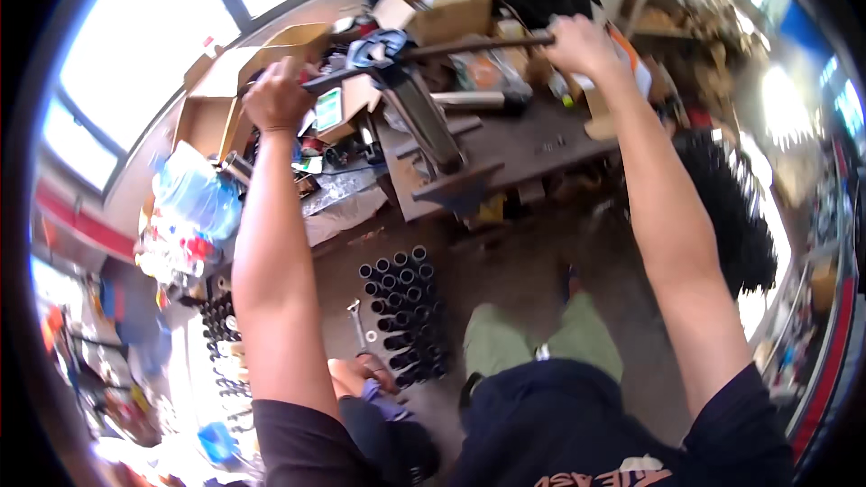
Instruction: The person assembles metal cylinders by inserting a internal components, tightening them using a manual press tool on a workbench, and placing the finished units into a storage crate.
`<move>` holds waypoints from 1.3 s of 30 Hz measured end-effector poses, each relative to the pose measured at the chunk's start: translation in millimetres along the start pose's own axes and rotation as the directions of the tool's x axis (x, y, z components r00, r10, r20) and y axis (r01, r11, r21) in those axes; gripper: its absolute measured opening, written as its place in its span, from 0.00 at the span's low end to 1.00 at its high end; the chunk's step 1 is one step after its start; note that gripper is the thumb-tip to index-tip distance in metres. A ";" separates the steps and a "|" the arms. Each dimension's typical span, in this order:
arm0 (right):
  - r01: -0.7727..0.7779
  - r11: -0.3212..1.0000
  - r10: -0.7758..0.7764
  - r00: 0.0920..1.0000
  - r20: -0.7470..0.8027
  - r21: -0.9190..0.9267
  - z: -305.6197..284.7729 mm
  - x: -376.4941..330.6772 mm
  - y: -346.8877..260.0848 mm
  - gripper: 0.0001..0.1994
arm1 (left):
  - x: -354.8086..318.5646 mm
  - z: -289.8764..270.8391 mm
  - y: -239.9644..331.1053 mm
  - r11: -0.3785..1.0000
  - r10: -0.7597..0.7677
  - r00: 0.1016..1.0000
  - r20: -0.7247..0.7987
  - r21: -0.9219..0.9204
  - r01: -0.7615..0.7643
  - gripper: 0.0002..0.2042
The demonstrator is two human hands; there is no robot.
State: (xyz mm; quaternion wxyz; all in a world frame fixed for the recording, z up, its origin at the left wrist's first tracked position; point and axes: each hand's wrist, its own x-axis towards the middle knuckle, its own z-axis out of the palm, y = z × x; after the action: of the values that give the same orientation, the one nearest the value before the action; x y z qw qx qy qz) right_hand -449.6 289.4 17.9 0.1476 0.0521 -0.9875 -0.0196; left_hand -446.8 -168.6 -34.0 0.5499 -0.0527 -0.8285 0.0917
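Observation:
Both my arms stretch forward over the workbench (pixel 559 149). My left hand (pixel 278 97) is closed around the left end of a long dark metal bar (pixel 483 47). The bar's right end is wrapped by my right hand (pixel 586 47). Between the hands, a blue cloth (pixel 379 48) lies bunched against the bar, left of its middle. Below the bar, a long metal vise-like fixture (pixel 422 117) runs toward me and projects past the bench's near edge. How the bar joins this fixture cannot be made out.
Open cardboard boxes (pixel 451 13) crowd the bench's back and left. On the floor stand rows of black tubes (pixel 397 284), beside a wrench (pixel 357 320) and a small ring (pixel 371 335). Another person (pixel 388 433) is low at my left. A black bristly mass (pixel 731 216) is at right.

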 end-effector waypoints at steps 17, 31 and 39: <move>0.200 0.929 -0.146 0.972 -0.186 0.312 30.0 4.0 32.6 0.05 | 50.5 -70.7 227.9 0.560 0.819 0.457 0.348 -0.661 -0.500 0.27; 0.294 0.787 -0.180 0.950 -0.255 0.543 149.8 21.5 329.8 0.13 | 76.3 -46.2 217.3 0.939 -0.158 -0.234 0.959 0.073 -0.337 0.40; -0.507 0.654 0.168 0.821 0.545 0.562 266.8 -212.2 259.7 0.24 | -43.3 -204.7 270.6 -0.420 -0.066 -0.468 0.881 0.401 0.814 0.27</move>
State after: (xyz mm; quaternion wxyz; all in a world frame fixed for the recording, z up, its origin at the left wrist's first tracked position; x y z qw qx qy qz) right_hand -351.3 576.7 -284.4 -0.1119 -0.0937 -0.9200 0.3639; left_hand -245.1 107.1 -52.4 -0.1597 0.4005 -0.5719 -0.6978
